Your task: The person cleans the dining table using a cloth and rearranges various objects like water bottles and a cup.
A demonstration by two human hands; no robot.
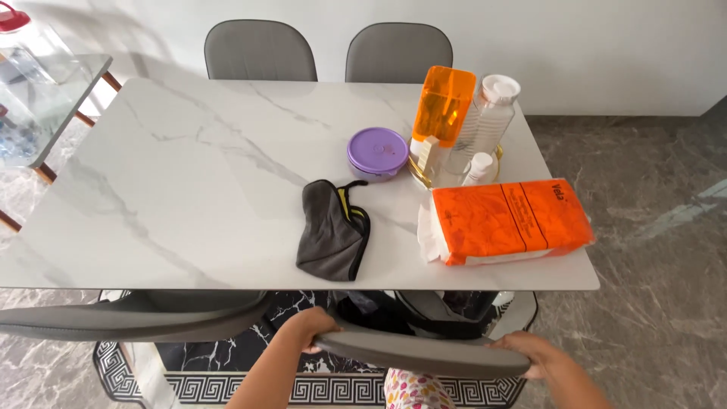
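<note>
While both forearms reach forward, left hand [312, 327] grip and right hand [532, 353] grip clasp grey chair back [420, 353], beside marble table [189, 197]

One head view — looks steeply down, close over the table [189, 189] edge

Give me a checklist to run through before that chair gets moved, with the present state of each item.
1. Left hand gripping the grey chair back at its left end: ok.
2. Right hand gripping its right end: ok.
3. Chair back below the white marble table edge: ok.
4. Second grey chair to the left apart from this one: cannot tell.
5. Dark bag on the seat secure: cannot tell.
6. Chair legs free of the patterned rug: cannot tell.
</note>
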